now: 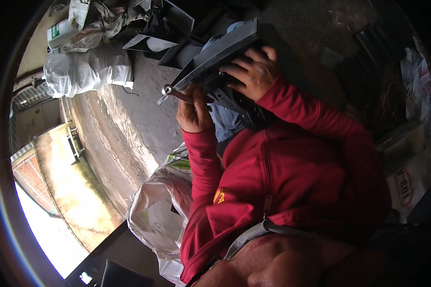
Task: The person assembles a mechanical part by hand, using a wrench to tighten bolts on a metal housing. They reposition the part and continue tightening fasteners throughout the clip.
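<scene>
Red jacket (292, 172) w/ yellow emblem; dark grey panel (218, 55); white sacks (88, 71).

hands: 2, left hand (192, 112) and right hand (252, 71) | grey flat panel (220, 52) under the right hand: 1 | metal rod (173, 92) in the left hand: 1 | white sacks: 2, one sack (84, 71) far left of the hands, one printed sack (160, 210) below the left hand
</scene>
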`<action>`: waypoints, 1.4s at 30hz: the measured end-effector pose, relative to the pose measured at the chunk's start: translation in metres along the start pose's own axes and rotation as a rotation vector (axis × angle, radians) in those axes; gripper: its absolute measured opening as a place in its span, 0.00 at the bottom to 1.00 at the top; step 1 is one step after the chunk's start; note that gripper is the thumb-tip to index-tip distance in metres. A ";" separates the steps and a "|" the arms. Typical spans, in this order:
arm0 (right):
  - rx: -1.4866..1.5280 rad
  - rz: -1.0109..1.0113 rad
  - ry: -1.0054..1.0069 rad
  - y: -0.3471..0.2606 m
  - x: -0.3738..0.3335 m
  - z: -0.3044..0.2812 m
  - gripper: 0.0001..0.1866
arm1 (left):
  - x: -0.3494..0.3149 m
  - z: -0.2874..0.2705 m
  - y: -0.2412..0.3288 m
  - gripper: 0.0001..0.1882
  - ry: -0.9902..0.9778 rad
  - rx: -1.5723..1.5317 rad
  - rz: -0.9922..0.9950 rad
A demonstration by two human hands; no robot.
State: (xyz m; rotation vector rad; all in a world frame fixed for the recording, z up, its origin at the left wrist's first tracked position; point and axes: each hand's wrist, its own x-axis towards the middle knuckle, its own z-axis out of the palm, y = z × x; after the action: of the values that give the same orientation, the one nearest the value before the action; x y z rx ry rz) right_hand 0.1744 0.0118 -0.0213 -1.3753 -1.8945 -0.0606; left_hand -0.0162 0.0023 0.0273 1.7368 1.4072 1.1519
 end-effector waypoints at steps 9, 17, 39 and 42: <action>-0.007 -0.017 -0.053 0.000 0.001 -0.008 0.20 | 0.005 0.017 -0.008 0.16 -0.163 0.371 0.046; -0.012 -0.030 -0.080 0.002 0.001 -0.008 0.19 | 0.005 0.017 -0.012 0.17 -0.253 -0.142 -0.181; -0.075 -0.003 -0.157 0.003 0.001 -0.006 0.22 | -0.009 0.023 -0.022 0.21 -0.226 -0.324 -0.150; -0.077 -0.002 -0.140 0.003 0.001 -0.006 0.22 | -0.006 0.019 -0.024 0.22 -0.264 -0.220 -0.119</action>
State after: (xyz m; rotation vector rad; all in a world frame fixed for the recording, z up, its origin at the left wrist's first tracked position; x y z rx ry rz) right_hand 0.1805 0.0112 -0.0176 -1.4625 -2.0281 -0.0396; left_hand -0.0098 0.0032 -0.0033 1.5635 1.1624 0.9367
